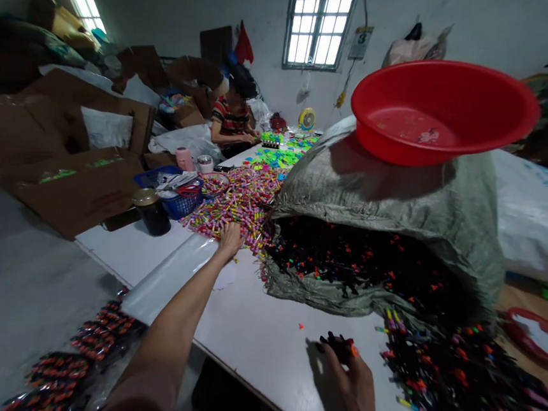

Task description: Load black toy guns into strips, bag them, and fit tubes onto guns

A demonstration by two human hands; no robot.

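Note:
My left hand stretches far forward to the near edge of a pile of small pink, yellow and multicoloured pieces. Its fingertips dip down among them, so whether it grips one is hidden. Above the white tabletop, my right hand is closed around small black plastic pieces with an orange tip. Beside it on the right lies a heap of similar black and orange pieces, with a few colourful sticks mixed in. A grey-green woven sack lies with its mouth gaping, full of black and orange pieces.
A red basin rests on the sack. On the left of the table are a dark lidded jar, a blue basket and a plastic sheet. A co-worker sits at the far end. Bagged pieces lie on the floor.

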